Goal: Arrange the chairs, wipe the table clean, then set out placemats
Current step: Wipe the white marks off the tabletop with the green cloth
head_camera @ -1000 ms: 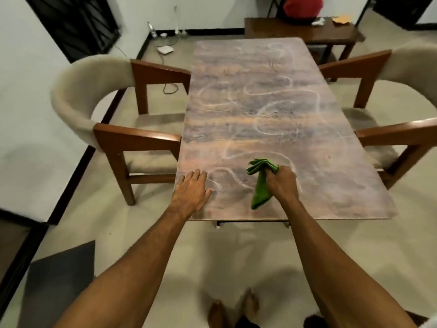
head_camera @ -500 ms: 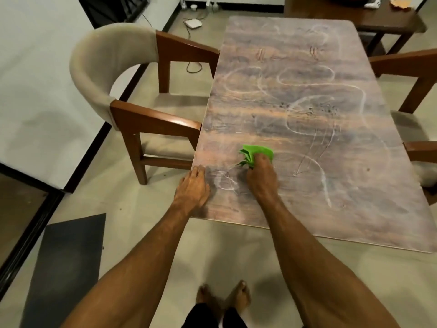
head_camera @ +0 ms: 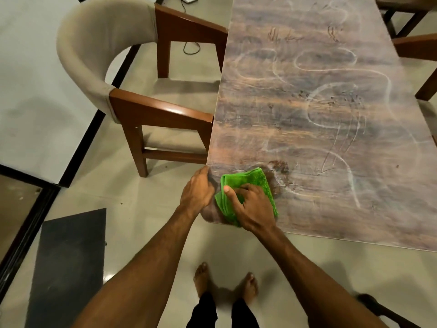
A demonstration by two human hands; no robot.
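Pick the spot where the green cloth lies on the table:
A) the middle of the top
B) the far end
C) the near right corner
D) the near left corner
D: the green cloth lies pressed under the right hand at the near left corner of the table, right beside the left hand, which holds the table's edge.

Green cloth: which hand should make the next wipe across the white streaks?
Right. The right hand presses the green cloth, white streaks just beyond it; the left hand grips the table edge, holding no cloth.
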